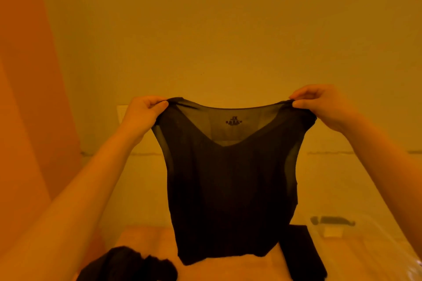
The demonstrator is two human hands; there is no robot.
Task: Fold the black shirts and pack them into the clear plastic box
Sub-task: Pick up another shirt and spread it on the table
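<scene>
Black sheer V-neck shirt (228, 189): we hold it up in the air by its two shoulders, neckline on top, its hem hanging just above or barely brushing the pale wooden surface (365, 255); we cannot tell which.

Left hand (142, 113): fingers and thumb curled, pinching the left shoulder seam.

Right hand (319, 104): likewise curled, pinching the right shoulder seam; the neckline is pulled taut between the two.

Crumpled black garment (127, 264): heaped on the surface at lower left, not yet folded by the look of it.

Folded black rectangle of cloth (301, 255): lies flat at lower right, just beside the hanging shirt.

Clear plastic box (388, 246): at the right edge, only partly seen and hard to make out; a dark handle-like bar (332, 220) shows near it.

Step in hand, as we judge it: squaring the shirt before laying it down. To do it well, we keep both pinches level, let the body hang free of twists, then lower hem first onto bare surface between the heap and the folded piece, smoothing the thin cloth flat.
</scene>
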